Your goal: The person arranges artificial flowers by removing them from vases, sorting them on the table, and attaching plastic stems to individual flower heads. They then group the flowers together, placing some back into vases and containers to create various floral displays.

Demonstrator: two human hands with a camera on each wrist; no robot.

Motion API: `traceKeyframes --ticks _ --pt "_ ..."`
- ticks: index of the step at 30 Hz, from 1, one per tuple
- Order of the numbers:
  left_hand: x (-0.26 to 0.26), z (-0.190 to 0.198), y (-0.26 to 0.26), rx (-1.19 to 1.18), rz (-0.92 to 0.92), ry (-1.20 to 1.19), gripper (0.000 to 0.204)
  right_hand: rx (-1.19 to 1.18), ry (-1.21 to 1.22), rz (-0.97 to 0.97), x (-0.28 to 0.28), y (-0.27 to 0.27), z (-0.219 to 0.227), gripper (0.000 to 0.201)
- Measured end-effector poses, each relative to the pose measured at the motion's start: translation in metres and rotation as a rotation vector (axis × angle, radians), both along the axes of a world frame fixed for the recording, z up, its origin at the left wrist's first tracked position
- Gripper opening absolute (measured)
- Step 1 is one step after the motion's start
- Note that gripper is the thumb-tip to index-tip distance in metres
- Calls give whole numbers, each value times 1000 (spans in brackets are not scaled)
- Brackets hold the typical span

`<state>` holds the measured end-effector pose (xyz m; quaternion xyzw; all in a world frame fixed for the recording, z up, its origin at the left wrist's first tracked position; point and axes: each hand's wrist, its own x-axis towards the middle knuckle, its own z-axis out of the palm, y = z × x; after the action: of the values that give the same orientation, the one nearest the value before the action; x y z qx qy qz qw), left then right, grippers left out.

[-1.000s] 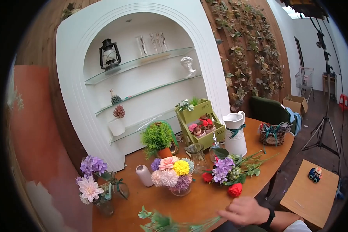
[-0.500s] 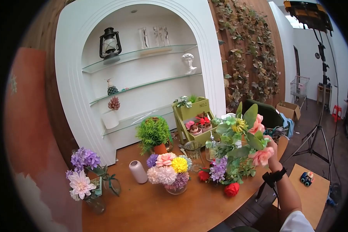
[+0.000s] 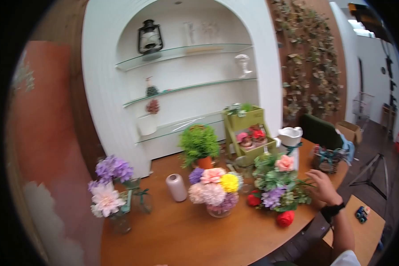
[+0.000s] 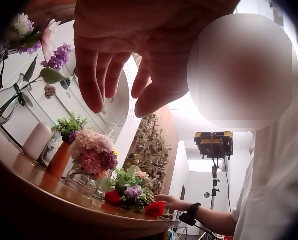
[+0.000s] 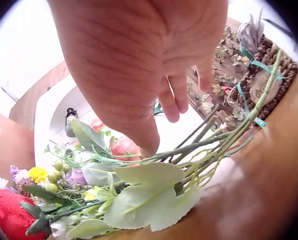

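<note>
My right hand [image 3: 326, 187] is at the stem end of a pile of artificial flowers on the table's right side, fingers loosely extended. In the right wrist view the hand [image 5: 139, 75] hovers over green stems [image 5: 229, 137], thumb tip right at them. The pile shows a peach rose [image 3: 285, 163], purple blossoms [image 3: 274, 197] and a red rose [image 3: 285, 218]. My left hand [image 4: 134, 50] hangs relaxed near the table's front, holding nothing; the head view barely catches it at the bottom edge.
A bowl of mixed flowers [image 3: 219, 197] stands left of the pile, near a pink vase [image 3: 176, 188] and potted greenery [image 3: 199, 144]. Behind are a green stand [image 3: 248, 128] and white pitcher [image 3: 290, 137]. A wicker basket [image 3: 327, 162] sits far right; glass-vased flowers [image 3: 107, 201] stand left.
My right hand swept from the table's front to the pile, carrying a green spray with peach roses. The spray now lies on the pile and the fingers have loosened. The head view shifted.
</note>
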<state>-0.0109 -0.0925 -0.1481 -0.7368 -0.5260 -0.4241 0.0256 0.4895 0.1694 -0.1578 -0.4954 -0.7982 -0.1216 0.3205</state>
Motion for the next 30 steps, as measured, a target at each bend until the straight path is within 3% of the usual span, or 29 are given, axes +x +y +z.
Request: traceKeyframes --ticks 4,9,12,14,16,18,20,23,25,30 --pt "-8 8 9 -3 28 -6 34 84 77 -54 -12 -14 -6 52" --pt "-21 21 25 -2 116 22 31 132 287 18 -27 -27 -49 12" --pt "-32 20 41 35 184 55 28 157 240 18 -23 -27 -83 23" --pt "-47 18 50 -68 324 162 39 197 247 24 -31 -26 -91 28" --pt "-60 23 54 -89 420 198 38 107 235 25 -24 -20 -104 29" --pt "-77 24 60 38 597 230 43 110 235 -3 -21 -15 -110 28" --pt "-93 25 63 -62 687 196 75 221 265 -16 -26 -17 -110 28" --pt "-115 22 77 -11 789 224 89 91 273 -12 -24 -20 -108 27" --pt "-128 30 89 214 867 384 103 34 277 -16 -26 -20 -106 27" --pt "-142 61 115 181 781 236 114 -6 275 1 -24 -19 -106 29"
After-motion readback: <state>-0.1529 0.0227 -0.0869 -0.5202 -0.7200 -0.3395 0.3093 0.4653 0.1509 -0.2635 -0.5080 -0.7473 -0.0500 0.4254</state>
